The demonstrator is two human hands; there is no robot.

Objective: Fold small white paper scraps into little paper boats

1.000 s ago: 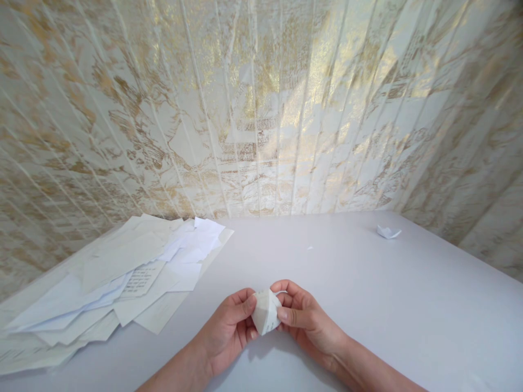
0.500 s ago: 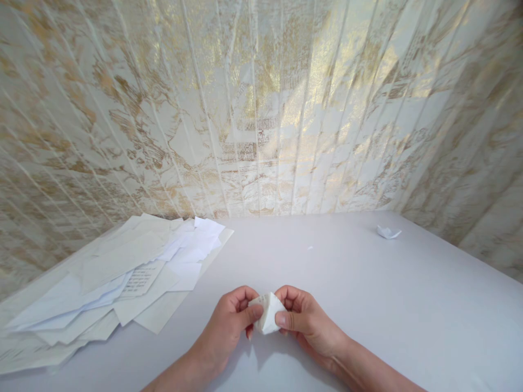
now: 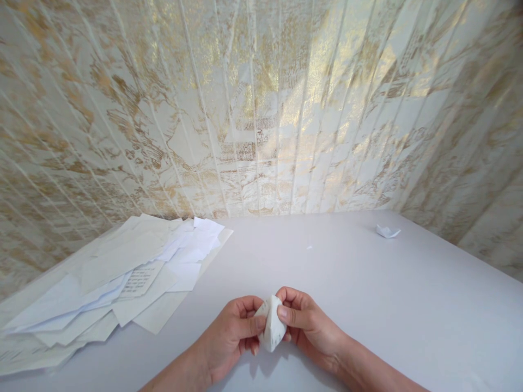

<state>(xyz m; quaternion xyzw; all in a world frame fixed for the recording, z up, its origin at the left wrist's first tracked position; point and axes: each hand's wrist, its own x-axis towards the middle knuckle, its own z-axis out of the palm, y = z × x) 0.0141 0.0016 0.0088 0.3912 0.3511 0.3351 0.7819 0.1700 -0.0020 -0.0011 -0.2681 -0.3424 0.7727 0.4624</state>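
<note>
A small piece of folded white paper with faint marks on it is held between both hands, just above the tabletop. My left hand pinches its left side, thumb on the near face. On the opposite side my right hand grips the upper right edge between thumb and fingers. The fingertips behind the paper are partly hidden. The paper stands as a pointed, faceted shape with a ridge facing me.
Loose white sheets, some with writing, lie in an overlapping pile at the left. A small folded paper boat shape rests at the back right of the white table. A tiny paper scrap lies mid-table. A patterned curtain hangs behind.
The folded paper has turned and tilted in my hands, its lower tip now nearer me. My left hand has shifted slightly down and right; the right thumb has moved a little higher on the paper.
</note>
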